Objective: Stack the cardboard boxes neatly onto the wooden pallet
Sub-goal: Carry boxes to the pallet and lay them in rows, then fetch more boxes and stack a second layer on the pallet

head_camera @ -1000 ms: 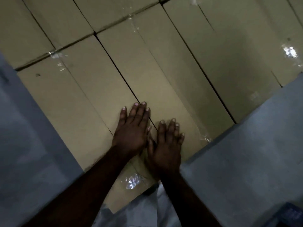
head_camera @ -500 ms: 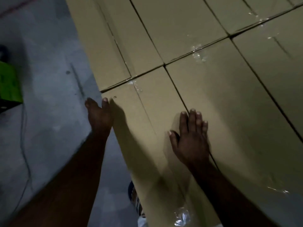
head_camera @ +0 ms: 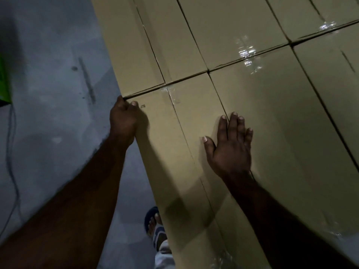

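Counted by their tops: six cardboard boxes, two rows of three, packed edge to edge in one flat layer. Also two hands, one sandalled foot, one thin cable, one green object.

All six closed, flaps down, sealed along the middle with clear tape; contents hidden.

Left hand clamped on the far outer corner of the corner box: thumb on top, fingers curled down over the side wall. Right hand laid flat, palm down, fingers straight and close together, thumb spread, straddling the dark gap between that box and the neighbouring box on its far side; gripping nothing.

Long axis of every box running away from the body, roughly along the line of the right hand's fingers, leaning a little toward the left hand's side. Short ends of the two rows butted at a cross seam just past the left hand's knuckles and some way past the right hand's fingertips.

Grey floor outside the left hand, cable and green object farther out that way. Foot under the left forearm, close against the stack's side.
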{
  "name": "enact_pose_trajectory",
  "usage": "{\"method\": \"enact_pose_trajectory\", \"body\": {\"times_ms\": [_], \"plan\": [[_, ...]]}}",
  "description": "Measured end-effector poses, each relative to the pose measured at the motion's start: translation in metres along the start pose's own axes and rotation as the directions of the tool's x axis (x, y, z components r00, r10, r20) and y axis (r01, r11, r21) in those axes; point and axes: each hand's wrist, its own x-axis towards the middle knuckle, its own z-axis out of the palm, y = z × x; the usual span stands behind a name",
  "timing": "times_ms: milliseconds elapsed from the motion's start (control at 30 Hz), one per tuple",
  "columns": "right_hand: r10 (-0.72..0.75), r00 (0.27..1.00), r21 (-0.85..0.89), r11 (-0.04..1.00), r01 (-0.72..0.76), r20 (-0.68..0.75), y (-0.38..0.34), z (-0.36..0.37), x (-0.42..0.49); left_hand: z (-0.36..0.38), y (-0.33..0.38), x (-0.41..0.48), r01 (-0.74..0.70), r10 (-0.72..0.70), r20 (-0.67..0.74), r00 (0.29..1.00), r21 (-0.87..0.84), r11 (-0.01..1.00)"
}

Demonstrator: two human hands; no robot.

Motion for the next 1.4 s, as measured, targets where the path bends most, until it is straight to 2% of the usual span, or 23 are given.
{"method": "enact_pose_trajectory", "body": {"times_ms": [100,167,233,300,367,500,600,767,933,1100,1200,1400], "plan": [[0.003,1.000,0.014,1.000,-0.003,-0.002,0.000,0.000,-0.001,0.000,-0.001,-0.001,-0.027,0.027,-0.011,1.000,0.040,0.999],[0.004,1.000,0.018,1.000,-0.004,0.010,-0.001,-0.004,-0.001,0.000,0.002,-0.002,0.004,-0.003,-0.003,1.000,0.112,0.994],[0.001,0.997,0.027,1.000,-0.003,0.077,-0.001,-0.013,0.002,-0.004,0.012,-0.005,0.035,-0.039,0.009,0.999,0.262,0.965],[0.007,0.986,0.051,0.999,-0.016,0.165,0.000,-0.030,0.006,-0.005,0.028,-0.014,-0.001,-0.016,0.033,0.999,0.459,0.889],[0.017,0.979,0.099,0.994,-0.037,0.202,0.002,-0.057,0.009,-0.002,0.051,-0.034,-0.062,0.014,0.088,0.996,0.575,0.816],[0.018,0.982,0.212,0.976,-0.058,0.187,0.005,-0.153,0.001,0.001,0.142,-0.122,-0.079,-0.050,0.254,0.966,0.472,0.878],[0.081,0.985,0.297,0.947,-0.123,0.150,0.010,-0.242,-0.025,-0.010,0.209,-0.178,-0.093,-0.055,0.359,0.932,0.381,0.920],[0.254,0.966,0.460,0.853,-0.248,0.049,0.029,-0.385,-0.095,-0.048,0.316,-0.268,-0.235,0.079,0.520,0.851,0.242,0.941],[0.412,0.910,0.574,0.758,-0.311,-0.051,0.049,-0.497,-0.172,-0.070,0.402,-0.333,-0.338,0.180,0.604,0.777,0.158,0.928],[0.509,0.850,0.657,0.689,-0.306,-0.137,0.079,-0.562,-0.230,-0.063,0.471,-0.394,-0.470,0.319,0.681,0.659,0.042,0.882],[0.545,0.821,0.706,0.648,-0.286,-0.168,0.101,-0.579,-0.261,-0.057,0.490,-0.430,-0.505,0.353,0.717,0.601,-0.002,0.863],[0.608,0.776,0.806,0.537,-0.249,-0.165,0.160,-0.590,-0.328,-0.033,0.498,-0.500,-0.540,0.375,0.742,0.555,-0.021,0.841]]}}
